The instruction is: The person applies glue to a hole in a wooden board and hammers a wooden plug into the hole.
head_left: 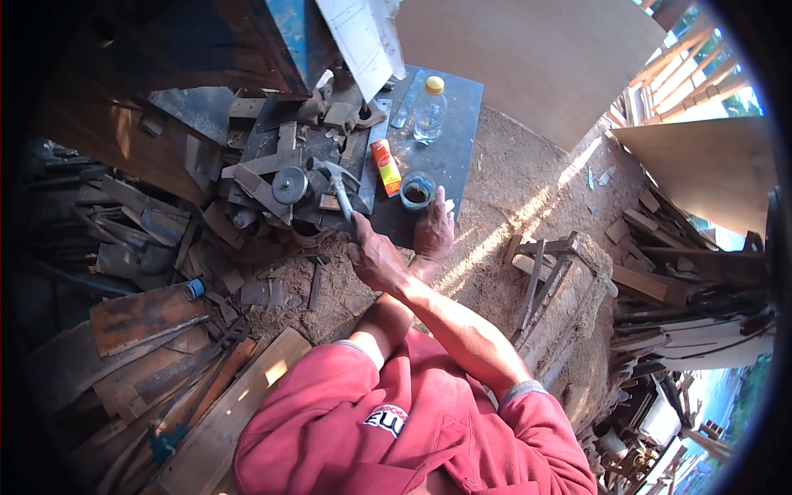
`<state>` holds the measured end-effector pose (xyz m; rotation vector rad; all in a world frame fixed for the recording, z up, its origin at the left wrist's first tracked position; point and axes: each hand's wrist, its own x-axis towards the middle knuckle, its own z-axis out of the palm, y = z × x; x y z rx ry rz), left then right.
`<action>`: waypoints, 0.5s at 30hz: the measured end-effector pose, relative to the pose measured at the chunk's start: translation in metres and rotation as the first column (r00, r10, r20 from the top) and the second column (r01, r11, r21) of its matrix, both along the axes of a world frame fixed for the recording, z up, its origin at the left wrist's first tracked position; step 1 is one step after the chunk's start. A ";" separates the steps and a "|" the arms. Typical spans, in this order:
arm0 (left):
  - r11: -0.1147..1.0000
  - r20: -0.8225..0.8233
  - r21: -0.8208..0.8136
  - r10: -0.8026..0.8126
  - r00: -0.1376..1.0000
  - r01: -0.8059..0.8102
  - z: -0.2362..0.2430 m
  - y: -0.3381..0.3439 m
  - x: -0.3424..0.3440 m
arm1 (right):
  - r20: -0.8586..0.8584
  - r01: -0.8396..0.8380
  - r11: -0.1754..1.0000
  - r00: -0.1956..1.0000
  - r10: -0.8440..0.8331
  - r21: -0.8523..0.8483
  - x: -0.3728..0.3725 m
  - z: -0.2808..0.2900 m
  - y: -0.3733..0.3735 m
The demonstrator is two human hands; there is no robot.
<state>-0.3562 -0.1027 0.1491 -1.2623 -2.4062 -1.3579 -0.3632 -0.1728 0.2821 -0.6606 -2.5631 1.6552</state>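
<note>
My right hand (379,255) is closed around the handle of a claw hammer (339,182), whose metal head lies over the bench clutter. My forearms cross, so my left hand (434,230) is right of it, at the near edge of the dark bench top (459,124). Its fingers stretch upward beside a glass cup (417,189) with dark contents; whether they touch it I cannot tell. A small white bit shows at those fingers, too small to name. Beyond the cup lie an orange and yellow packet (384,166) and a clear bottle (430,111) with a yellow cap.
A round metal disc (289,185) and wood offcuts crowd the bench's left side. Stacked scrap boards (148,322) fill the left floor. A wooden trestle-like frame (544,280) stands on sawdust at right. Large plywood sheets (528,58) lean behind the bench.
</note>
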 end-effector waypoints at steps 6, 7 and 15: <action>1.000 0.032 -0.023 0.008 0.999 -0.007 -0.002 -0.021 -0.008 | -0.026 -0.100 0.975 0.995 0.097 -0.198 0.065 0.059 -0.013; 1.000 0.032 -0.021 -0.005 0.999 0.006 -0.002 -0.025 -0.010 | -0.087 -0.160 0.962 0.986 0.145 -0.220 0.081 0.067 -0.015; 0.975 0.216 0.097 -0.215 0.952 0.199 -0.002 -0.067 0.024 | -0.268 -0.194 0.586 0.963 -0.041 -0.787 0.170 0.108 0.017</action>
